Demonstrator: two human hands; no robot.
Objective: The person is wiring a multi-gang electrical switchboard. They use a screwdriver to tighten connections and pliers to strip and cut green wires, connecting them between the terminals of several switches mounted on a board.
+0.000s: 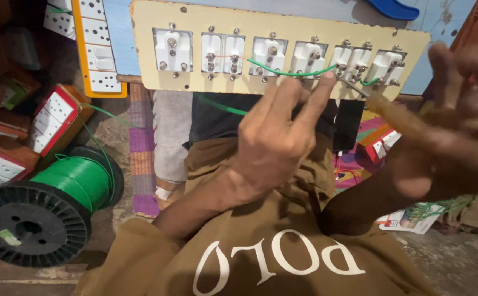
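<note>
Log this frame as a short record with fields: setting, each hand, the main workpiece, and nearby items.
Setting: head view, looking down over the person's lap at a cluttered floor
Workpiece: cream board with a row of white socket backs, linked by green wire
Left hand: fingers at the green wire beneath the sockets
Right hand: blurred, holds a screwdriver, tip at a terminal near the board's right end
Nearby: spool of green wire on a black reel, red-edged switch boxes at left
</note>
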